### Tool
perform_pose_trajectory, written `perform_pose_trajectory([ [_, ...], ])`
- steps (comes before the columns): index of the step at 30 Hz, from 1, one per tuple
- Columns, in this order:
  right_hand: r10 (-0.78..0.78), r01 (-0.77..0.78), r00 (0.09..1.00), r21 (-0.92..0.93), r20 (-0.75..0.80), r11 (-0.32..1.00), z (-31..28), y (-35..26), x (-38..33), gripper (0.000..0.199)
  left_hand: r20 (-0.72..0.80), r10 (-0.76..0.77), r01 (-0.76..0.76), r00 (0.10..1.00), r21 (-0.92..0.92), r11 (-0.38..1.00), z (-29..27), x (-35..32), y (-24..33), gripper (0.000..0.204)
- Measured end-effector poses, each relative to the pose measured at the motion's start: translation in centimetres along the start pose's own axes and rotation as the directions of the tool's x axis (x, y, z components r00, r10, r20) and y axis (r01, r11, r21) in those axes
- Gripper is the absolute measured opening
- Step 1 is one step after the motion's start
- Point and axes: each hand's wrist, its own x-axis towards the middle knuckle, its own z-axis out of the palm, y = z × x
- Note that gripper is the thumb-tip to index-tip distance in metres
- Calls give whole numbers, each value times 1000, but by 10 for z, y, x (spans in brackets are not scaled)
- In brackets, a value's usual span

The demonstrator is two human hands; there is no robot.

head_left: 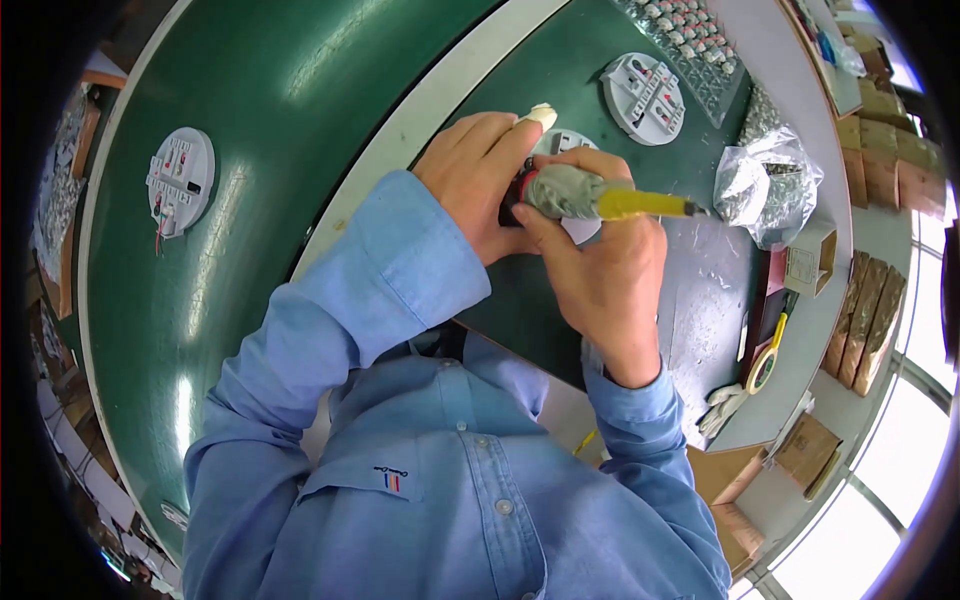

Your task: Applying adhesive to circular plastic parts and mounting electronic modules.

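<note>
My right hand (612,268) is wrapped round an electric screwdriver (568,192) with a grey-green wrapped body and a yellow tail end. Its dark front end points down between my hands, and the tip is hidden. Beneath them lies a round white plastic base (570,142), mostly covered by my hands. My left hand (472,165) holds this base from its left side with fingers bent, a pale cover on one fingertip. Another round white base (643,98) with small fittings rests on the dark green bench just beyond my right hand.
On the green conveyor belt (250,150) at left sits a similar base with wires (181,182). Small red-and-white parts (690,35) fill a tray at the far right. A clear plastic bag (768,190), small carton (808,260), yellow-handled tool (765,362) and glove (722,408) line the right side.
</note>
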Motion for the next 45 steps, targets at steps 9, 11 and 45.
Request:
perform_pose_trajectory([
  [9,-119,108,993,-319,-15,942,-1,7,1,34,-12,31,-31,999,20,999,14,5,-6,96],
  [11,-218,189,975,-380,-34,905,-7,7,7,34,2,26,-26,1000,21,999,20,9,-13,98],
  [45,453,-473,871,-77,-190,878,-95,60,-23,24,-43,105,-103,994,53,993,26,42,-7,87],
])
